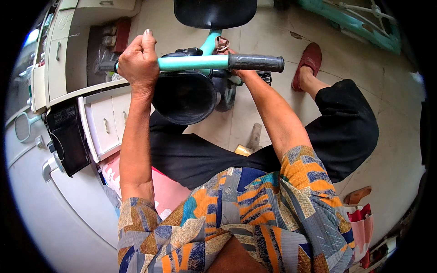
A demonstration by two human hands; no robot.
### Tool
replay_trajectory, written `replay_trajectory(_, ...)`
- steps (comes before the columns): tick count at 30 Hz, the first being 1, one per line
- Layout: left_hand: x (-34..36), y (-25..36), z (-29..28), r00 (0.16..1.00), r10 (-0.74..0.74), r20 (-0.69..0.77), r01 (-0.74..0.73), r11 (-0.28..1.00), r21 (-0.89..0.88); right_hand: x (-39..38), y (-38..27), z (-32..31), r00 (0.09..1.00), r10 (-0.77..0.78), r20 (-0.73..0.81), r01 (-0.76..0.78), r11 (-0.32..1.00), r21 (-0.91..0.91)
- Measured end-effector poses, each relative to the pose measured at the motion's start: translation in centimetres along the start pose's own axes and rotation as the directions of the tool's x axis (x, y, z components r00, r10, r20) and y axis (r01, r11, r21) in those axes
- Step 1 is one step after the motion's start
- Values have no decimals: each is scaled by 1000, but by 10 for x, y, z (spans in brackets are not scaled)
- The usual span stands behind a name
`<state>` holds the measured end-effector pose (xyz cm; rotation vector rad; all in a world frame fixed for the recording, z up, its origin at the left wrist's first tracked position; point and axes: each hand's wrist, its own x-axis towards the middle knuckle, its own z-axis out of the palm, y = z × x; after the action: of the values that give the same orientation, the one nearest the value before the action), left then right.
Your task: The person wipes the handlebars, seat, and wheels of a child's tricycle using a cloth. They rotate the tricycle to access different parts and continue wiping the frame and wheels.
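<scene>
Handlebar (193,63), clenched in the left grip (139,59), partly hides the right grip (240,72), closure unclear, white drawers (103,125) standing leftward.

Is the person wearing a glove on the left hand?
No, the left hand is bare as it grips the turquoise handlebar.

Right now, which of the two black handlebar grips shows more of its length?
The right grip: most of its length is visible, while the left grip shows only an end beyond the left hand.

The head-worn fisheye looks down at close range toward the handlebar (193,63).
</scene>
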<state>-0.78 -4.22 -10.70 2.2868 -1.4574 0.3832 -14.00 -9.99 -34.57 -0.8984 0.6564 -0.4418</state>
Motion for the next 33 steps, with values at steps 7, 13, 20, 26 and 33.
replay_trajectory(7, -1, -4, 0, 998, 24, -52, -25, 999, -30, -18, 26, 15, 824, -507, -254, 194, 673, -714)
replay_trajectory(13, 2, -5, 5, 994, 54, -94, -55, 998, -5, -101, 43, 55, 632, -723, -277, 348, 585, -733)
replay_trajectory(20, 4, -8, 6, 993, 77, -94, -78, 997, -4, -119, 40, 66, 637, -771, -17, 498, 428, -754)
replay_trajectory(26, 3, -5, 2, 999, 51, -19, -50, 998, 34, -69, 28, 46, 609, -753, -249, 334, 528, -781)
replay_trajectory(33, 0, -2, -2, 999, 31, -34, -33, 998, -55, -25, -10, 10, 861, -498, -108, 317, 689, -651)
